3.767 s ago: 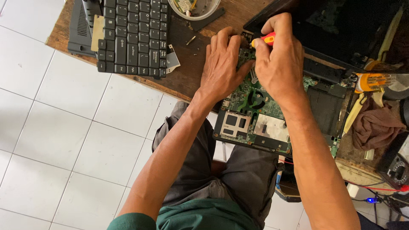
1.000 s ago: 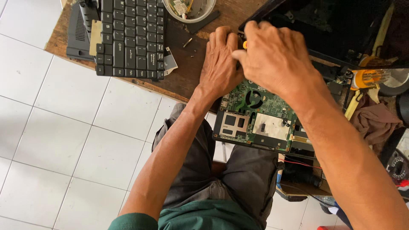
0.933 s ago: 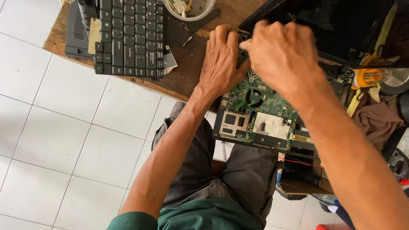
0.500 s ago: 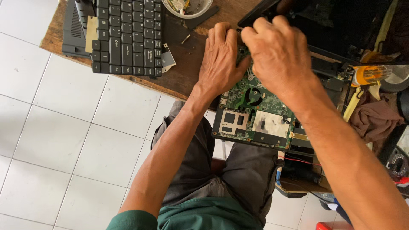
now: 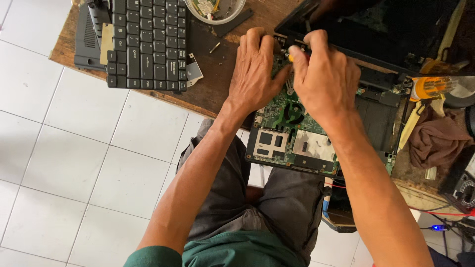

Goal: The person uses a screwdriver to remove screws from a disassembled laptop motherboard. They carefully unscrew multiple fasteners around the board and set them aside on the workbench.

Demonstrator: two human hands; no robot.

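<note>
An opened laptop with its green circuit board [image 5: 289, 133] exposed overhangs the edge of a wooden table [image 5: 213, 84]. My left hand [image 5: 256, 69] lies flat on the board's far left corner, beside the hinge. My right hand [image 5: 324, 74] is closed around a small screwdriver [image 5: 291, 57]; only a bit of its yellow-orange handle shows between my fingers. Its tip is hidden near the hinge of the dark lid [image 5: 376, 29].
A detached black keyboard [image 5: 146, 44] lies at the table's left on a dark case part. A white bowl [image 5: 215, 7] of small parts stands at the back. Loose screws [image 5: 214, 47] lie near it. A brown rag [image 5: 438, 141], a yellow-handled tool [image 5: 433, 86] and a meter [image 5: 462, 185] sit right.
My right hand has shifted a little along the hinge while it keeps hold of the screwdriver. The left hand stays pressed on the board. The view has tilted slightly.
</note>
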